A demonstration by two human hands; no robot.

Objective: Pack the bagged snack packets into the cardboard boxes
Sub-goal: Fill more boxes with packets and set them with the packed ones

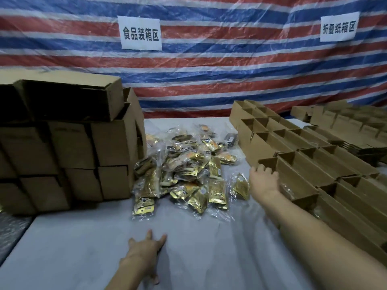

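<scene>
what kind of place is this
Probably a makeshift food packing station: a pile of snack packets on the table, rows of open cardboard boxes beside it, and a wall sign reading 食品装箱区, food boxing area.

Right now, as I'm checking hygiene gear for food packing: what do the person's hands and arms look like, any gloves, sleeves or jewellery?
Both the left hand and the right hand are bare: no gloves. The forearms are uncovered as far as the frame shows, with no sleeve, watch, bracelet or ring visible.

Striped tarp (230, 65) backdrop; left sign (139, 32), right sign (339, 27); grey tablecloth (209, 248).
</scene>
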